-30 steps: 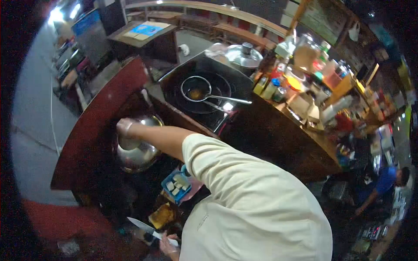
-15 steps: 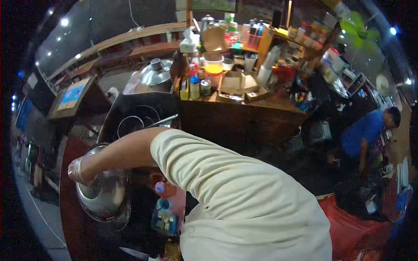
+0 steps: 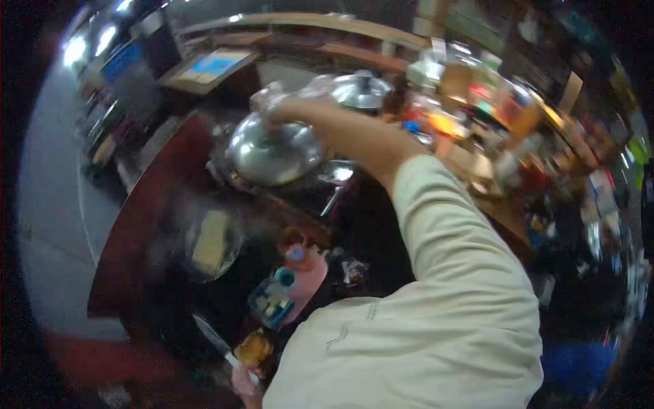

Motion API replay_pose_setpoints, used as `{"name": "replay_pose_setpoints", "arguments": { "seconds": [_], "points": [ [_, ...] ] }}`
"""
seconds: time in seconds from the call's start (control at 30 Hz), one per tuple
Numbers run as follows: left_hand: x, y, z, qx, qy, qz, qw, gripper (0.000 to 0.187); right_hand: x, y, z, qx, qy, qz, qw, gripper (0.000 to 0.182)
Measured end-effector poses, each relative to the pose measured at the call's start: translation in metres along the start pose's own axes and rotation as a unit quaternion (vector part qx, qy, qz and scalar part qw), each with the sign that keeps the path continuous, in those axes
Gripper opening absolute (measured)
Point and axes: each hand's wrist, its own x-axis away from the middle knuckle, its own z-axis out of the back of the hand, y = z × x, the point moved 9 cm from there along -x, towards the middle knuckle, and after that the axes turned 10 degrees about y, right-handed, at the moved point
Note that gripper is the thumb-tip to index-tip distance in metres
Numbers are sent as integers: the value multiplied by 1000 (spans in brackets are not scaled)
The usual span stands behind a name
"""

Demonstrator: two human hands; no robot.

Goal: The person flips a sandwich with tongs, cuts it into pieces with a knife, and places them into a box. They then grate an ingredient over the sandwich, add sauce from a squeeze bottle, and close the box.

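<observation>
My right hand (image 3: pixel 269 105), in a clear plastic glove, grips the top of a shiny domed metal lid (image 3: pixel 279 153). The lid is off to the side of a round pan (image 3: pixel 236 251), where a pale yellow rectangular slab of food (image 3: pixel 212 240) lies with haze around it. At the bottom, my left hand (image 3: pixel 246 387) is closed around the handle of a knife (image 3: pixel 216 341), its blade pointing up and left. Beside the knife is a browned yellow piece of food (image 3: pixel 255 349). Motion blur hides the right fingers' details.
A blue container (image 3: pixel 272 304) of pale pieces stands by a teal cup (image 3: pixel 285 276) and a pink surface (image 3: pixel 310 283). Another metal lid (image 3: pixel 361 90) is behind my forearm. Cardboard boxes (image 3: pixel 470 160) and bottles crowd the counter to the right.
My right hand has lifted the domed lid off the pan and carried it up and right, uncovering the yellow slab. The view has swung left; my left hand shows more.
</observation>
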Motion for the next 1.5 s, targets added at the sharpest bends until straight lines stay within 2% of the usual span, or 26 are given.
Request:
{"name": "replay_pose_setpoints", "arguments": {
  "seconds": [0.03,0.07,0.1,0.17,0.2,0.23,0.3,0.33,0.37,0.4,0.43,0.47,0.53,0.6,0.63,0.67,0.73,0.83,0.93,1.03,1.13,1.2,1.33,1.4,1.47,1.5],
  "points": [
    [7,-28,-7,317,63,125,938,27,-17,45,-37,101,179,103,973,39],
    [15,-59,-3,262,128,250,923,24,2,40,7,65,8,-157,985,37],
    [26,-52,-2,304,124,196,924,25,-17,75,-26,34,-23,-173,984,30],
    [48,-70,-7,334,138,227,904,28,3,82,-11,2,123,-224,967,29],
    [54,-71,-14,347,145,242,894,30,-9,102,-31,14,68,-177,982,33],
    [65,-73,-18,354,165,248,887,30,-15,88,-41,144,-36,-112,982,38],
    [84,-51,-22,310,167,170,921,37,-9,89,-48,90,-46,-149,984,40],
    [92,-61,-31,292,168,211,918,44,-11,116,-74,-3,38,-167,985,30],
    [103,-80,-41,317,179,250,897,49,-4,94,-58,-15,97,-129,987,36],
    [109,-77,-40,261,146,176,938,52,24,88,-58,-115,86,-264,954,47],
    [116,-54,-43,149,159,43,975,51,21,61,-53,-135,65,-230,962,47],
    [128,-68,-50,280,172,220,918,50,17,40,-45,-67,29,-215,974,42],
    [151,-70,-64,362,225,262,866,46,11,37,-38,87,-19,-193,977,33],
    [176,-76,-79,380,248,283,845,44,-26,159,-167,20,-19,-169,985,34],
    [181,-79,-87,392,254,295,833,42,-7,145,-150,-57,12,-243,968,34],
    [185,-74,-94,393,253,297,832,42,-35,196,-218,52,-80,-158,983,32],
    [198,-75,-106,397,265,333,813,37,-36,208,-238,86,-69,-153,982,32],
    [208,-78,-123,363,259,336,830,34,-33,198,-249,103,-96,-129,982,33],
    [206,-88,-143,330,264,349,837,32,-23,191,-237,47,-34,-168,984,29],
    [197,-87,-146,215,219,372,876,27,-13,161,-213,42,-43,-146,987,28],
    [182,-67,-146,291,262,389,834,23,-6,152,-207,46,-40,-119,991,26],
    [176,-83,-147,254,259,418,833,21,-1,149,-201,9,-15,-118,993,30],
    [165,-105,-148,380,267,387,797,19,17,136,-170,88,44,-121,988,45],
    [155,-120,-126,247,311,393,830,22,17,83,-114,138,44,-110,983,52],
    [140,-129,-98,140,385,343,845,24,42,-12,-17,14,197,-83,977,45],
    [138,-144,-86,93,402,313,856,24,53,-36,-13,-56,263,17,963,34]
  ]
}}
